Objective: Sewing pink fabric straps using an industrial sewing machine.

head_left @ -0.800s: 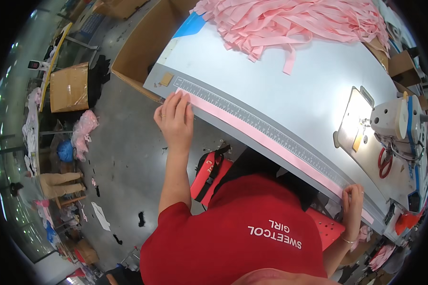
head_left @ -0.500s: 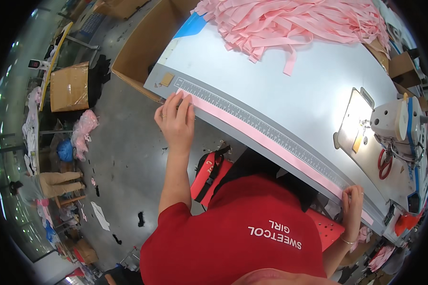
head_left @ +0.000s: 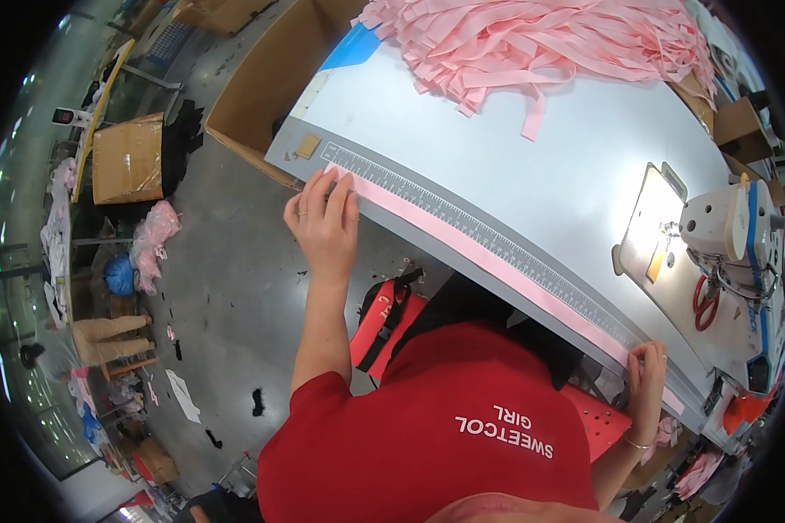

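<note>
1. Shirt (head_left: 392, 418), red, short-sleeved, white lettering; worn by the person, lower centre of the frame.
2. Right hand (head_left: 646, 370), lower right: fingers curled down onto the pink strip near its far end; a thin bracelet (head_left: 638, 446) on the wrist. Whether the thumb pinches from beneath, cannot tell.
3. Left hand (head_left: 324, 228), left of centre: fingertips set down on the strip's upper-left end, a ring on one finger. Pressing or pinching, cannot tell.
4. Pink strip (head_left: 497, 261), one, narrow, laid flat and straight; runs diagonally from centre left to lower right along the table's near edge, passing a little beyond the right hand.
5. Ruler (head_left: 462, 217), white markings on grey, directly alongside the strip.
6. Red item with black strap (head_left: 377, 322), below the table edge, centre of the frame.
7. Table (head_left: 532, 192), pale top, grey border; a small tan piece (head_left: 308, 146) sits on its left corner.
8. Scissors (head_left: 706, 309), red handles, right side, near the sewing machine.
9. Sewing machine (head_left: 715, 218), white with blue trim, lamp lit, right side.
10. Pile of pink strips (head_left: 532, 44), loose and tangled, top centre, on the table.
11. Open cardboard box (head_left: 253, 113), upper left, beside the table.
12. Taped cardboard box (head_left: 129, 161), further left.
13. Co-worker's tan trousers (head_left: 109, 340), far left.
</note>
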`<state>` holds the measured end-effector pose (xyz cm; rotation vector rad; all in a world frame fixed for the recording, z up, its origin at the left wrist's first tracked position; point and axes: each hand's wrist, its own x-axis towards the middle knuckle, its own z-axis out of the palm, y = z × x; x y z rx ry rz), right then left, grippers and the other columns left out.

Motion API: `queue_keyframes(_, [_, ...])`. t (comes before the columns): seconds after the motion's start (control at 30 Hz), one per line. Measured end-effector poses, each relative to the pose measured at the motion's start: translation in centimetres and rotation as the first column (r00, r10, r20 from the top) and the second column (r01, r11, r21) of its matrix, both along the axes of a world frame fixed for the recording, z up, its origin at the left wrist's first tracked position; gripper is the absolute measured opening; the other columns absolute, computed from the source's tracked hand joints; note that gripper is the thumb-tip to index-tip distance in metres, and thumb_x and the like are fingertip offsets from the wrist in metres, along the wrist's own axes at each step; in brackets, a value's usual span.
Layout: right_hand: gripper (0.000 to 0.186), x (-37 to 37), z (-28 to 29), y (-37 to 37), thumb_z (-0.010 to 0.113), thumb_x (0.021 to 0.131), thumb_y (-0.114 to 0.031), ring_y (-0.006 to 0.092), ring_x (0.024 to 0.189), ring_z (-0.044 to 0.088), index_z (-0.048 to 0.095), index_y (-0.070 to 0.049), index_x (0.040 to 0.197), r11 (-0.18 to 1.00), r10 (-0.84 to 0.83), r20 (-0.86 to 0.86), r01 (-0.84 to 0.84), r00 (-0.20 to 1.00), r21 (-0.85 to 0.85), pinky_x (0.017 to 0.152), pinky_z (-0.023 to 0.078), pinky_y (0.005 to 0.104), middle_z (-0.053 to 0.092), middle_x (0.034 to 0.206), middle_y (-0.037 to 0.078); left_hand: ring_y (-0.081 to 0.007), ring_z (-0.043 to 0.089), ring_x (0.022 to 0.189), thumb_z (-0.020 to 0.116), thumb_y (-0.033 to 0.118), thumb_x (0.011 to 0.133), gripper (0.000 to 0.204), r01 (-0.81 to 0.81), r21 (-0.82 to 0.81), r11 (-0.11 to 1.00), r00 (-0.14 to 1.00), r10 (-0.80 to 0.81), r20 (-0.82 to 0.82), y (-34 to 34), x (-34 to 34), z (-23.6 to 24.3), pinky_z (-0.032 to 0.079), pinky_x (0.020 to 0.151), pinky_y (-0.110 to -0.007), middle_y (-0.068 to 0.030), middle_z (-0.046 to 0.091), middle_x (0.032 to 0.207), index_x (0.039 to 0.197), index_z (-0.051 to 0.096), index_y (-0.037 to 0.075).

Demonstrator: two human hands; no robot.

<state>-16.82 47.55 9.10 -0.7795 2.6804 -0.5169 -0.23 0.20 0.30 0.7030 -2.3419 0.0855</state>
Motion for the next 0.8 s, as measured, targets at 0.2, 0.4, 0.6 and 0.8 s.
queue_keyframes(0.2, [0.009,0.1,0.1,-0.1,0.055,0.089,-0.001,0.0328,0.087,0.047,0.047,0.001,0.089,1.0,-0.006,-0.004,0.005,1.0,-0.002,0.088,0.039,0.0401,0.046,0.088,0.015,-0.0197,0.059,0.117,0.068,0.019,0.088,0.02,-0.005,-0.011,1.0,1.0,0.006,0.015,0.1,-0.1,0.3,0.036,0.098,-0.04,-0.0022,0.063,0.119,0.107,0.069,0.012])
queue_keyframes(0.4, [0.009,0.0,-0.1,-0.2,0.056,0.088,-0.001,0.0333,0.087,0.047,0.047,0.001,0.089,1.0,-0.005,-0.02,0.005,1.0,0.007,0.088,0.039,0.0412,0.046,0.087,0.015,-0.0183,0.057,0.119,0.066,0.021,0.092,0.022,-0.021,-0.002,1.0,0.999,0.021,0.042,-0.2,0.0,0.5,0.034,0.099,-0.039,-0.0013,0.063,0.122,0.112,0.068,0.013])
queue_keyframes(0.6, [0.011,0.1,-0.3,-1.7,0.056,0.088,-0.003,0.0339,0.086,0.046,0.046,0.001,0.087,0.999,0.019,-0.051,-0.021,0.999,-0.026,0.085,0.039,0.0376,0.046,0.087,0.016,-0.0186,0.057,0.118,0.065,0.024,0.093,0.022,-0.046,-0.026,0.999,0.997,0.048,0.057,-1.8,0.4,0.4,0.033,0.1,-0.039,-0.0017,0.063,0.123,0.111,0.068,0.013])
queue_keyframes(0.8, [0.011,0.3,-0.4,-2.4,0.057,0.088,-0.003,0.0343,0.086,0.046,0.046,0.001,0.087,0.999,0.037,-0.037,-0.038,0.999,-0.033,0.086,0.039,0.0384,0.045,0.087,0.016,-0.0179,0.057,0.118,0.064,0.025,0.094,0.023,-0.046,-0.031,0.998,0.996,0.049,0.074,-2.5,0.8,0.7,0.033,0.101,-0.039,-0.0014,0.063,0.124,0.113,0.068,0.014])
